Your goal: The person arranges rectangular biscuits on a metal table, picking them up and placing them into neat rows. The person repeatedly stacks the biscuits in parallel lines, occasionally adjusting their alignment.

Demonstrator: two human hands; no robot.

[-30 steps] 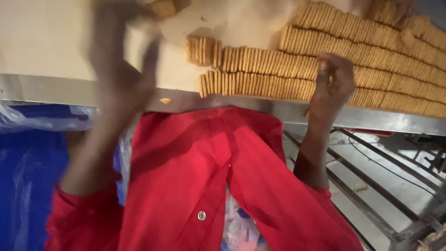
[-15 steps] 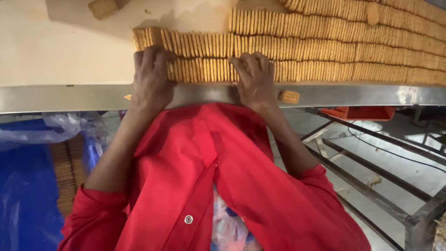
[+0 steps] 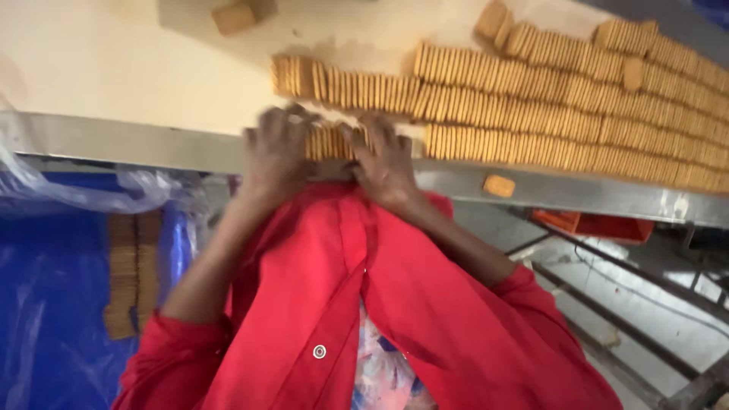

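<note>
A short stack of biscuits [image 3: 330, 142], standing on edge, is squeezed between the two hands at the near edge of the cream-coloured conveyor belt [image 3: 114, 68], right against the steel rim [image 3: 137, 144]. The left hand [image 3: 277, 156] presses on the stack's left end with fingers curled, and the right hand [image 3: 387, 163] presses on its right end, so both are closed onto the same bundle; motion blur hides the exact finger placement. The step in hand looks like gathering a counted bundle off the line. The next move seems to call for steady inward pressure from both ends so the bundle does not buckle as it comes over the rim. Just beyond it, long rows of biscuits [image 3: 531, 99] lie packed on edge across the belt, with a loose biscuit [image 3: 499, 185] on the rim to the right and a small block of biscuits [image 3: 231, 17] apart at the far side. Below left, a blue plastic-lined bin [image 3: 53, 319] holds two columns of stacked biscuits [image 3: 133, 273] against its liner. To the right, under the line, an orange-red tray [image 3: 600, 224] shows; its contents cannot be seen.
</note>
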